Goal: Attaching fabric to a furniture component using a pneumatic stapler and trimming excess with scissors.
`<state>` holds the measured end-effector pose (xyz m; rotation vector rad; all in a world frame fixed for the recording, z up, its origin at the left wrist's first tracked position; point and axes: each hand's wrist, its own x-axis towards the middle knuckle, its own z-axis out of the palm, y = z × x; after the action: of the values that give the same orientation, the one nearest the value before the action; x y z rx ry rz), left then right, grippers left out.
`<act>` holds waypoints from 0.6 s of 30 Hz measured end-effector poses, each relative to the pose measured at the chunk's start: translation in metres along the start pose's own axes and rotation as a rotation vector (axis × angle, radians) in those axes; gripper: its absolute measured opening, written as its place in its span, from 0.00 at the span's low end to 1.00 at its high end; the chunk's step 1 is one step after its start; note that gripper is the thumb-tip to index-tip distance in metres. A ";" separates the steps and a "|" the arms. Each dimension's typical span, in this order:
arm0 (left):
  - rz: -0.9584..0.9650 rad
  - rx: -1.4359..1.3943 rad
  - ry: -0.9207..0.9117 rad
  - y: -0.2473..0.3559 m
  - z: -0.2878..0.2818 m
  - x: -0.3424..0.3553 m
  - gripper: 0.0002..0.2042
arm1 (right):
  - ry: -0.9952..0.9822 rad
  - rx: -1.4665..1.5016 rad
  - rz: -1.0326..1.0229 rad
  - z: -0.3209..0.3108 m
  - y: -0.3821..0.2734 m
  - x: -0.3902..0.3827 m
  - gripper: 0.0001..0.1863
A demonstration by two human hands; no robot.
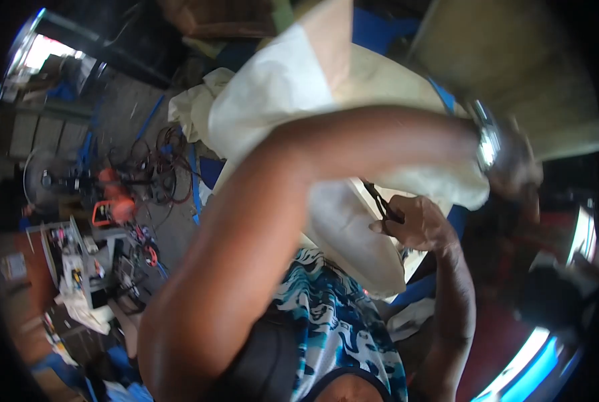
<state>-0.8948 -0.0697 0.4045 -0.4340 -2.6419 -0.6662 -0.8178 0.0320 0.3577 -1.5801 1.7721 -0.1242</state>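
My left arm reaches across the view to the right, a shiny metal wristwatch (489, 144) on its wrist. My left hand (517, 167) is smeared by motion beside the right edge of a large cream sheet (393, 84), which looks like cloth. Whether its fingers hold anything does not show. Below that forearm, my right hand (416, 224) is closed around the dark handles of a pair of scissors (374, 193). The scissors point up and left over the cream material, their tips hidden beneath my left forearm. A folded part of the sheet (346, 231) hangs close to my body.
A broad tan panel (513, 74) stands at the far right. On the left are a fan (45, 177), an orange object (116, 201), tangled cables (172, 161) and a cluttered small table (78, 258). Crumpled cream cloth (195, 107) lies behind my left arm.
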 end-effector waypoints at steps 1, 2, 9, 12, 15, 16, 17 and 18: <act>-0.059 -0.080 -0.195 -0.002 -0.058 -0.021 0.23 | -0.020 0.059 0.044 -0.002 0.001 -0.015 0.25; -0.122 -0.181 -0.261 -0.026 -0.090 -0.037 0.26 | -0.092 0.061 0.100 -0.017 -0.001 -0.023 0.29; -0.708 0.098 -0.855 -0.139 -0.056 -0.177 0.33 | -0.292 0.130 0.068 -0.016 0.042 -0.041 0.31; -0.818 -0.028 -1.041 -0.134 -0.006 -0.222 0.47 | -0.349 0.171 0.166 -0.010 0.041 -0.044 0.26; -1.049 -0.174 -1.316 -0.119 -0.004 -0.228 0.50 | -0.321 0.206 0.084 -0.005 0.037 -0.052 0.23; -1.060 -0.213 -1.402 -0.123 -0.007 -0.230 0.48 | -0.323 0.153 0.061 -0.007 0.037 -0.052 0.23; -1.069 -0.252 -1.489 -0.126 -0.011 -0.231 0.46 | -0.324 0.101 0.037 -0.007 0.037 -0.050 0.23; -0.962 -0.198 -1.429 -0.158 0.012 -0.254 0.33 | -0.335 0.102 0.052 -0.012 0.033 -0.046 0.23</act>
<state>-0.7351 -0.2466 0.2241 0.7129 -4.1603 -1.1785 -0.8533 0.0762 0.3698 -1.3901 1.5189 0.0716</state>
